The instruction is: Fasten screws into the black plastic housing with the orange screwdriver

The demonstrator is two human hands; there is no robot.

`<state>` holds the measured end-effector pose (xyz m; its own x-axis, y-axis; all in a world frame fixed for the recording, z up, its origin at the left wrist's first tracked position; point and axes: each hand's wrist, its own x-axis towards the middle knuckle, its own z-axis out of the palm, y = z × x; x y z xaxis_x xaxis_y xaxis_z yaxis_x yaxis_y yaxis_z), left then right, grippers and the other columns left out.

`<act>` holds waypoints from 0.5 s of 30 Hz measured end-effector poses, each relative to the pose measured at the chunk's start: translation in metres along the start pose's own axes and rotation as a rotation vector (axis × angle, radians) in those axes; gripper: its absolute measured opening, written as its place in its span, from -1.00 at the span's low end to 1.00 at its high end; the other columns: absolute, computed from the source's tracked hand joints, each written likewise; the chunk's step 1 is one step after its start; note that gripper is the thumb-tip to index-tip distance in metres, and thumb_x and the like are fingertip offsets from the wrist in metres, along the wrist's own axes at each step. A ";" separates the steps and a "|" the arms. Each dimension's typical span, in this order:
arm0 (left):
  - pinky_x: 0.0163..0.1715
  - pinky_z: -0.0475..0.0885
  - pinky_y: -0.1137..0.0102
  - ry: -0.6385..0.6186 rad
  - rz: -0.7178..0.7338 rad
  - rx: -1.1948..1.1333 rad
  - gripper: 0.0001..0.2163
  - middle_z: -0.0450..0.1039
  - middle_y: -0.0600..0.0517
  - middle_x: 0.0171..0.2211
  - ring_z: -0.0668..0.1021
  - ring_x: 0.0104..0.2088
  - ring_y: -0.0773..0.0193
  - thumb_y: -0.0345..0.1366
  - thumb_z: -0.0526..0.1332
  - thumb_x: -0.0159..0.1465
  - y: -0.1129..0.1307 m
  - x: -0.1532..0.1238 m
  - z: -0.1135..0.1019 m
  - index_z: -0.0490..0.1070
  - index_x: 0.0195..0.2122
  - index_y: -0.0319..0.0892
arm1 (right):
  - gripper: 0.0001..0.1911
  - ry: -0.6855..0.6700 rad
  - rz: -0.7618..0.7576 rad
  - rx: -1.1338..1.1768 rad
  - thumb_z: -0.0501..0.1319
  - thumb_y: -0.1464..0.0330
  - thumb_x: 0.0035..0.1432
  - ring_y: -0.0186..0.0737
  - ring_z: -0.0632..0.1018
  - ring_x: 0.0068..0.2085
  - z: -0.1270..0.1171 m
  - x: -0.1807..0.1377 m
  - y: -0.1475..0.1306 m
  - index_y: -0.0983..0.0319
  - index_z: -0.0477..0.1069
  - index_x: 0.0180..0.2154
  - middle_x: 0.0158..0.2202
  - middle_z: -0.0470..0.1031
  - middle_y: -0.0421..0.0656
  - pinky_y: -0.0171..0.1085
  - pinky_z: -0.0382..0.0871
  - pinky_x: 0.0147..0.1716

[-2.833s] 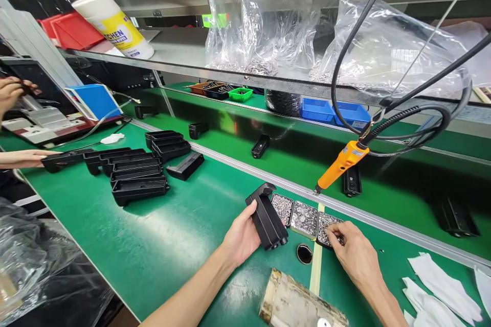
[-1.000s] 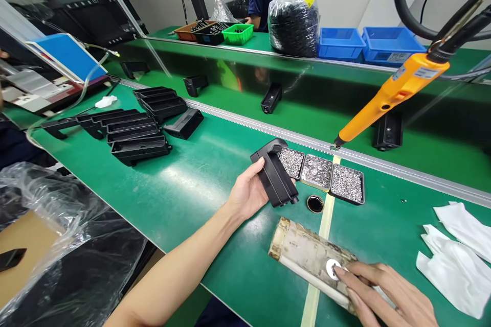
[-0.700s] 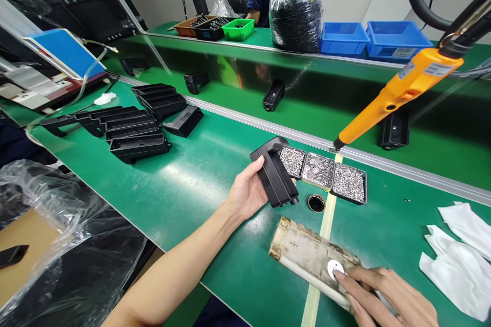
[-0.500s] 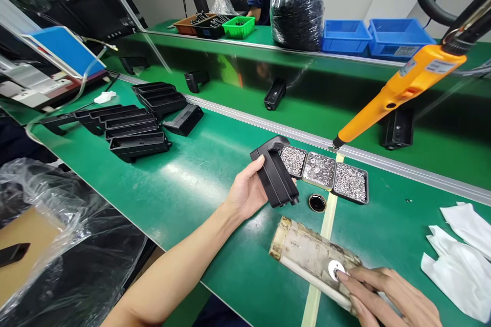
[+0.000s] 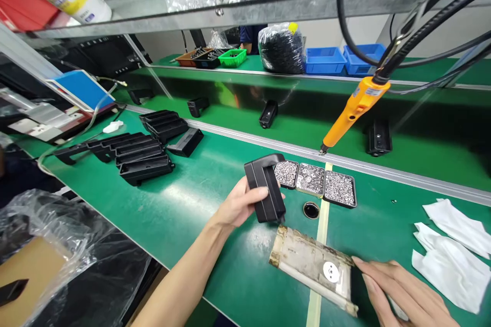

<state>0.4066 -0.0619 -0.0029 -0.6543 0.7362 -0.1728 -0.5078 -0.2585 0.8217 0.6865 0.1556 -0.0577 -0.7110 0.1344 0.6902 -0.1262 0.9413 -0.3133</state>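
Note:
My left hand (image 5: 238, 204) grips a black plastic housing (image 5: 264, 189) and holds it upright just above the green bench, left of three small trays of screws and washers (image 5: 314, 186). My right hand (image 5: 402, 294) lies flat with fingers extended at the right edge of a worn paper-covered block (image 5: 307, 260). A round white sticker (image 5: 330, 272) sits on the block, just left of my fingertips. A small black ring (image 5: 311, 209) rests between the trays and the block.
An orange electric screwdriver (image 5: 351, 112) hangs on cables over the conveyor rail (image 5: 402, 176). Stacked black housings (image 5: 141, 156) lie at the left. White cloths (image 5: 452, 245) are at the right. More housings ride the belt (image 5: 378, 137). Blue bins (image 5: 326, 60) and a person stand beyond.
My right hand slid off the white sticker to the block's right edge. My left hand turned the housing more upright. The camera tilted up, so the shelf shows again.

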 end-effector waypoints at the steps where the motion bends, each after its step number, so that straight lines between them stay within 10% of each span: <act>1: 0.01 0.60 0.05 -0.025 0.027 0.087 -0.39 0.62 -0.20 -0.09 0.70 -0.13 -0.12 -0.38 0.53 0.13 0.006 -0.006 0.007 0.44 0.21 -0.27 | -0.50 0.020 0.017 -0.011 0.35 0.67 0.20 -0.17 0.60 -0.12 -0.001 0.000 0.001 0.18 0.55 0.12 -0.09 0.63 -0.18 -0.04 0.43 0.16; 6: 0.38 0.25 -0.02 -0.160 0.217 0.550 -0.08 0.53 -0.17 0.15 0.52 0.21 -0.24 -0.48 0.50 0.11 0.024 -0.035 0.059 0.16 0.49 -0.11 | -0.48 0.057 0.055 -0.014 0.30 0.54 0.27 -0.12 0.60 -0.09 -0.019 0.015 -0.003 0.07 0.50 0.21 -0.01 0.60 -0.15 -0.12 0.45 0.02; 10: 0.28 0.33 -0.02 -0.382 0.362 0.882 -0.20 0.56 -0.17 0.11 0.56 0.11 -0.21 -0.39 0.38 0.24 0.011 -0.038 0.085 0.14 0.49 -0.14 | -0.30 -0.036 0.032 0.004 0.24 0.25 0.40 0.11 0.41 0.30 -0.023 0.038 -0.018 0.21 0.14 0.47 0.37 0.29 0.05 -0.08 0.33 0.24; 15: 0.15 0.42 0.08 -0.569 0.655 1.184 -0.01 0.60 -0.08 0.07 0.60 -0.01 -0.03 -0.20 0.46 0.23 -0.013 -0.025 0.084 -0.16 0.55 -0.03 | -0.30 -0.066 0.117 0.109 0.25 0.29 0.42 -0.14 0.49 0.19 -0.010 0.035 -0.027 0.19 0.10 0.47 0.25 0.39 -0.02 -0.29 0.42 0.18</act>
<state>0.4770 -0.0246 0.0362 -0.1347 0.9064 0.4004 0.7160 -0.1903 0.6717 0.6725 0.1384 -0.0187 -0.7686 0.2170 0.6018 -0.1119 0.8806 -0.4605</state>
